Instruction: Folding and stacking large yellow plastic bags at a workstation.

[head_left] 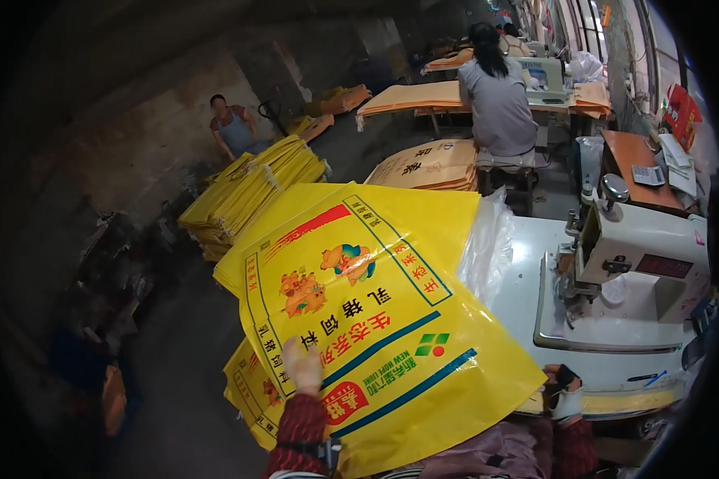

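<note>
A large printed yellow woven sack [423, 375] lies slantwise across my lap and the left of the sewing table, over other yellow sacks [455, 215]. My left hand [303, 367], a little blurred, rests on the sack's printed face near its left side, fingers stretched away from me. At the sack's right corner, by the table's front edge, my right hand [566, 393] wears a partial dark and white covering. Its fingers are closed on that corner. To its upper right stands a white sewing machine [635, 247], apart from both hands.
Clear plastic film [487, 239] lies beside the sacks on the table [523, 263]. A pen [657, 378] is near its front edge. Yellow sacks are stacked [252, 191] at left, brown sacks [423, 166] ahead. One person [499, 104] sits ahead; another [236, 128] is at far left.
</note>
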Motion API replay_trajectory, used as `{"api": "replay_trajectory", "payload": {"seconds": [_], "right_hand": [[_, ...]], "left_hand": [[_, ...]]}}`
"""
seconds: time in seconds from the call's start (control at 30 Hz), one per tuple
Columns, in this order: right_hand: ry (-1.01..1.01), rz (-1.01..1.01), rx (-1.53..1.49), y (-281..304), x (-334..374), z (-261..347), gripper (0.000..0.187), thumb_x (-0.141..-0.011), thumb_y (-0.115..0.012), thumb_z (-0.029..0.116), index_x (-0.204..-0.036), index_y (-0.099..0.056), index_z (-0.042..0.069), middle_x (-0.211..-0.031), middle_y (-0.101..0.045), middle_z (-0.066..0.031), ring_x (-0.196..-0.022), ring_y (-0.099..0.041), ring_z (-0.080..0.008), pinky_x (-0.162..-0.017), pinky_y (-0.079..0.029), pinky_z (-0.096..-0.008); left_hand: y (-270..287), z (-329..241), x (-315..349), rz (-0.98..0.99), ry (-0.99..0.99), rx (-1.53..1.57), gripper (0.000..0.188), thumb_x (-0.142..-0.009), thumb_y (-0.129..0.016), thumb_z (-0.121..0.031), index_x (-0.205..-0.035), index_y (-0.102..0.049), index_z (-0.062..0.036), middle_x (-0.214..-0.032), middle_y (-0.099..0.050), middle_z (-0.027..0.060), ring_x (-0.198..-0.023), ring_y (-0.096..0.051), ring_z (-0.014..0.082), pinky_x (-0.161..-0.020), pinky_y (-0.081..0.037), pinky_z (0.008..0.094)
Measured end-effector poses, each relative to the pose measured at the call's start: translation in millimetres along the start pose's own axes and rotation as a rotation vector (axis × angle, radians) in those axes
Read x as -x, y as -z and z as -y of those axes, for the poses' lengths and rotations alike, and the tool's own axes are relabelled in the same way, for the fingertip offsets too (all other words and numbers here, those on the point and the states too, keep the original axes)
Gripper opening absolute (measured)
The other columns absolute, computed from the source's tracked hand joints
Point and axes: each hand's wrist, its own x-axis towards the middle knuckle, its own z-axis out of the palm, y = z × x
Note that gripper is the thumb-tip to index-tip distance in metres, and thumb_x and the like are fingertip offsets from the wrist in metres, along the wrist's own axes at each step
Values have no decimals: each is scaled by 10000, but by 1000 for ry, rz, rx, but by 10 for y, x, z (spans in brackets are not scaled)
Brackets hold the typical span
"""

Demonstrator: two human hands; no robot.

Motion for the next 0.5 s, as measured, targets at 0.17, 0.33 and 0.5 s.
{"api": "replay_trajectory", "payload": {"seconds": [0.17,0.33,0.5], "right_hand": [[-240,-60,-260,-75,-178,-106,169,-829,-582,145,-868,-604,-18,-696,-612,-62,-611,-566,-134,-567,-448,-275],[-53,167,135,-246,-202,226,174,-768,-642,170,-828,-585,16,-651,-582,-81,-593,-565,-194,-546,-436,-330],[-56,29,394,-370,-109,102,194,-742,-644,181,-747,-536,20,-644,-569,-132,-595,-567,-287,-552,-432,-378]], "left_hand": [[940,985,901,535,1423,1602,343,-961,-439,-273,-1205,-527,-49,-1169,-594,102,-1029,-588,271,-852,-497,422],[1111,1019,2012,764,1880,1591,346,-964,-438,-277,-1253,-493,-95,-1252,-550,123,-1090,-540,319,-915,-437,488],[766,1252,2153,1032,1182,401,377,-934,-519,-297,-1145,-556,13,-1114,-615,151,-965,-575,261,-816,-445,360]]}}
